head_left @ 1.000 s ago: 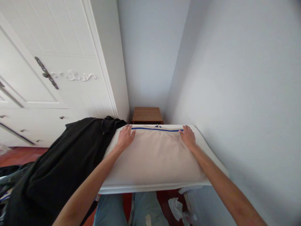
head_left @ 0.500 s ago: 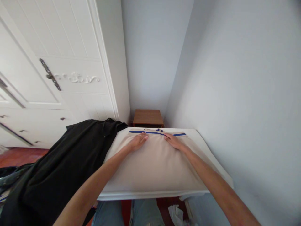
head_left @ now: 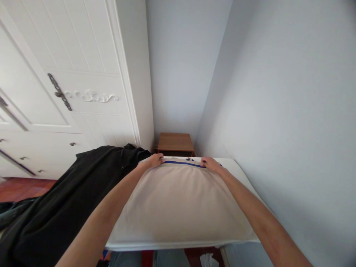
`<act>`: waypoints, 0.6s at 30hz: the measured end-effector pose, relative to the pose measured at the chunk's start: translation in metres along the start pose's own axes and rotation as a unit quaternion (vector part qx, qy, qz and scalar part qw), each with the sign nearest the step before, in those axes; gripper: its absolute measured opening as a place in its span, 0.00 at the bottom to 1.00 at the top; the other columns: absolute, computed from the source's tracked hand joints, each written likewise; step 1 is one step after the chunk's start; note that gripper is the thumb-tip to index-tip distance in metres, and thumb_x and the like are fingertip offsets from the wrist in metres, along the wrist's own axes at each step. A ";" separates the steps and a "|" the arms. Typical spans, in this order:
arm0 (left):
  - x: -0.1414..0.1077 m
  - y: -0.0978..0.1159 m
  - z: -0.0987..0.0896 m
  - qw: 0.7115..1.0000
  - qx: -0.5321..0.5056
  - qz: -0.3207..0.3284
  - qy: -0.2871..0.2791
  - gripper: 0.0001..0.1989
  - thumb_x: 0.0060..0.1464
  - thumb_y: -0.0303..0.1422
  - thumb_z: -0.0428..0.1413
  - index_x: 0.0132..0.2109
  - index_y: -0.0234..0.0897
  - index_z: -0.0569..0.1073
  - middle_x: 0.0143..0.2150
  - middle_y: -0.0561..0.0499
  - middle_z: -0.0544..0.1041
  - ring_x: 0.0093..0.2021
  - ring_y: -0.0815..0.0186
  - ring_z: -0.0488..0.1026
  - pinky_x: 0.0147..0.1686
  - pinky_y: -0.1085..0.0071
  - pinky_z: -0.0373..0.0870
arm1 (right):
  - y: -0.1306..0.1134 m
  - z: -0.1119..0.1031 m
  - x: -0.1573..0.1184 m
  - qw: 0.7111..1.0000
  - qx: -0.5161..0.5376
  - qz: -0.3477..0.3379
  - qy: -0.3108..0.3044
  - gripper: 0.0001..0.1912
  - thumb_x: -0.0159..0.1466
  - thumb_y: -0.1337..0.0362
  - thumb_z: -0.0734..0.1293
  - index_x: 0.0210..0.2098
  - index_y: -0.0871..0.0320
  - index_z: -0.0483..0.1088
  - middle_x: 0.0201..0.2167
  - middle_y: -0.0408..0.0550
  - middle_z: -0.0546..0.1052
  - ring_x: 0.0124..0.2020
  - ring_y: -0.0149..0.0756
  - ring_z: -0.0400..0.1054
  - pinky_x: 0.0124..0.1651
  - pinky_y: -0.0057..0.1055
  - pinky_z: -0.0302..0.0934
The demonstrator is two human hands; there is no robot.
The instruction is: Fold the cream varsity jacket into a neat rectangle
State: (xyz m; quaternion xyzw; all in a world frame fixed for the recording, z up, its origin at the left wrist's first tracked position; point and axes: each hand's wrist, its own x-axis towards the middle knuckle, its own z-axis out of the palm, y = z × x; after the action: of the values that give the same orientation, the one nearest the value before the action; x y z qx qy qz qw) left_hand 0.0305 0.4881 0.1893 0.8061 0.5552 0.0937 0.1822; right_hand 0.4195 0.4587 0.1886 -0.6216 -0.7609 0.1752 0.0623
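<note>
A beige garment with a blue stripe along its far edge lies spread over a white-covered board or table. My left hand has its fingers curled on the left end of the striped edge. On the right end of that edge, my right hand pinches the fabric between thumb and fingers. Slight folds run down the cloth from the striped edge between the hands. What lies under the fabric is hidden.
A black garment drapes along the left side, in front of a white wardrobe. Beyond the board stands a small brown wooden cabinet. A pale wall closes in the right. Some white cloth lies low in front.
Both hands were lying flat on the cloth near the stripe. They have moved apart to the edge's ends and closed on it. The garment's near part has shifted slightly toward me.
</note>
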 end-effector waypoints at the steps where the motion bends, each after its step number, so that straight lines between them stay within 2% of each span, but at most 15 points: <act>1: 0.000 0.000 0.001 1.000 0.002 -0.003 0.007 0.13 0.62 0.37 0.52 0.48 0.33 0.74 0.44 0.45 0.78 0.45 0.62 0.75 0.49 0.63 0.69 | 0.001 0.001 0.000 1.000 -0.003 0.004 0.005 0.11 0.67 0.63 0.64 0.44 0.64 0.73 0.41 0.46 0.73 0.40 0.25 0.63 0.42 0.15 0.51; 7: 0.004 0.002 0.003 0.998 0.013 -0.037 0.058 0.19 0.67 0.41 0.43 0.51 0.33 0.70 0.45 0.42 0.78 0.46 0.59 0.75 0.49 0.61 0.68 | 0.008 0.002 0.004 0.998 -0.010 0.047 0.033 0.14 0.73 0.60 0.58 0.50 0.62 0.70 0.42 0.48 0.72 0.38 0.24 0.62 0.39 0.16 0.46; 9: 0.008 0.003 0.002 0.996 0.016 -0.054 0.070 0.19 0.67 0.41 0.43 0.51 0.33 0.71 0.46 0.41 0.78 0.45 0.59 0.75 0.48 0.61 0.68 | 0.009 0.002 0.009 0.998 -0.011 0.055 0.036 0.15 0.73 0.60 0.58 0.50 0.62 0.70 0.43 0.49 0.72 0.38 0.24 0.61 0.39 0.16 0.46; 14: 0.012 0.007 0.003 0.991 0.029 -0.090 0.098 0.16 0.61 0.43 0.52 0.47 0.37 0.75 0.46 0.43 0.79 0.47 0.58 0.76 0.47 0.63 0.69 | 0.011 0.008 0.020 0.997 -0.012 0.066 0.025 0.15 0.73 0.61 0.59 0.49 0.66 0.70 0.42 0.50 0.71 0.37 0.23 0.61 0.42 0.17 0.51; 18: 0.006 0.011 0.008 0.985 0.037 -0.110 0.129 0.18 0.61 0.48 0.51 0.45 0.41 0.77 0.46 0.44 0.80 0.47 0.53 0.76 0.46 0.63 0.69 | 0.012 0.014 0.024 0.998 -0.005 0.056 0.013 0.15 0.73 0.62 0.58 0.47 0.67 0.70 0.42 0.49 0.70 0.39 0.22 0.62 0.47 0.18 0.56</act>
State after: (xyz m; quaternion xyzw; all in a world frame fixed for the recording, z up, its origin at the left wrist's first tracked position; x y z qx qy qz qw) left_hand 0.0445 0.4884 0.1856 0.7277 0.6621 0.1558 0.0879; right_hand 0.4214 0.4809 0.1688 -0.6658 -0.7249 0.1666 0.0593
